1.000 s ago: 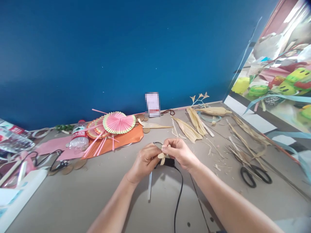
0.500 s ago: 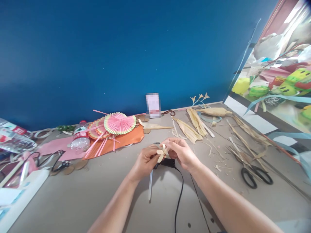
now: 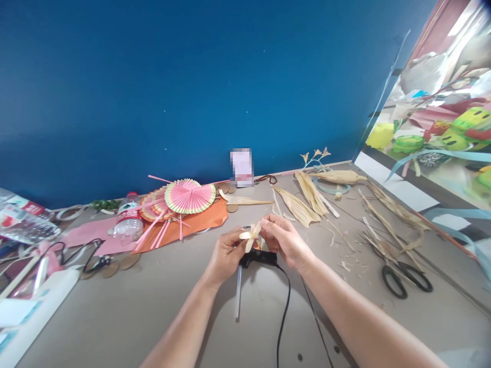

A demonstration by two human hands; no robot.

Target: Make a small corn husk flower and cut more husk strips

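A small pale flower made of dried corn husk (image 3: 251, 237) is between my hands, just above the table. My left hand (image 3: 229, 253) pinches it from the left, its fingers closed around the base. My right hand (image 3: 284, 239) is closed too, with thumb and fingertips at the petal on the flower's right side. Below and behind the hands lies a black glue gun (image 3: 264, 257), partly covered by them. From its left end a clear glue stick (image 3: 238, 299) points toward me, and a black cord (image 3: 286, 301) runs off its right side.
Dried corn husks (image 3: 299, 204) and scraps lie at the right, beside black-handled scissors (image 3: 395, 281). Pink folded paper fans (image 3: 190, 196) rest on orange paper (image 3: 215, 219) at the left, near a plastic bottle (image 3: 128, 217). A blue wall (image 3: 230, 92) rises behind the table.
The flower has turned between the fingers, so its petals now spread out and upward. My right fingertips have shifted slightly to its right side. More of the glue gun shows.
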